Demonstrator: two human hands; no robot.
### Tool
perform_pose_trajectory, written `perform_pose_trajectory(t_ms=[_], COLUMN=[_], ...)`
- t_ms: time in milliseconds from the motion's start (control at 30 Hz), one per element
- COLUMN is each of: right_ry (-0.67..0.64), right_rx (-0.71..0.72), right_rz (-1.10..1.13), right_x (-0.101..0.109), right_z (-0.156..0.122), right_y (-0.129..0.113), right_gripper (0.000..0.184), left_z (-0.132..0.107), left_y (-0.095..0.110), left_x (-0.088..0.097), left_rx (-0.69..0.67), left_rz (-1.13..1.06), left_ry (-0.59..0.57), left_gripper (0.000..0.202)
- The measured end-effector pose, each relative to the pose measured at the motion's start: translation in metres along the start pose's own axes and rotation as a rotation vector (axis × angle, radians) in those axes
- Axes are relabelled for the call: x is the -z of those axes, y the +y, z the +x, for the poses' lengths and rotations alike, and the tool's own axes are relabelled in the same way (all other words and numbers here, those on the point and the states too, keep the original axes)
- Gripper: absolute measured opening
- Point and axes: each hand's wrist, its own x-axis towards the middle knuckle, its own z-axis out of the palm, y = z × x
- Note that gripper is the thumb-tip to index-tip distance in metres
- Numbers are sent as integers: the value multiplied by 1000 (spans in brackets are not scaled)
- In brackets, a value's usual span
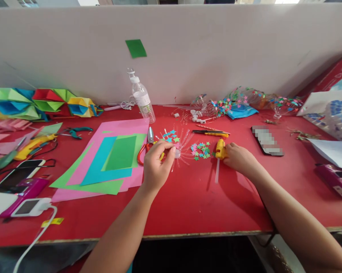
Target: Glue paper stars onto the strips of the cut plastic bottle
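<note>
My left hand [156, 167] is closed, pinching the neck of a cut clear plastic bottle top [176, 146] whose splayed strips carry small paper stars. It is held just above the red table [188, 201]. My right hand [239, 157] is wrapped round a yellow glue gun [220, 149] lying on the table, its white glue stick [217, 170] pointing toward me. A small pile of coloured paper stars [201, 150] lies between the two hands.
Sheets of coloured paper [108, 163] and red-handled scissors [144, 149] lie left of my hand. A water bottle [141, 96], a yellow box cutter [213, 133], a phone [266, 140], folded paper shapes [40, 103] and star-covered bottle pieces [245, 99] stand further back.
</note>
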Motion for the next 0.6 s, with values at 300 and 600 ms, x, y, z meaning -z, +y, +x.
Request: perform_pose_trajectory(t_ms=[300, 600], right_ry=[384, 412], right_rx=[115, 424], right_rz=[1036, 1132], right_x=[29, 13], right_z=[-30, -52], right_y=[-35, -64], right_gripper=[30, 10], left_z=[-5, -9], left_y=[4, 9], left_x=[-4, -6], left_rx=[62, 110], left_rz=[-57, -37], left_ry=[-5, -42], left_gripper=[10, 12])
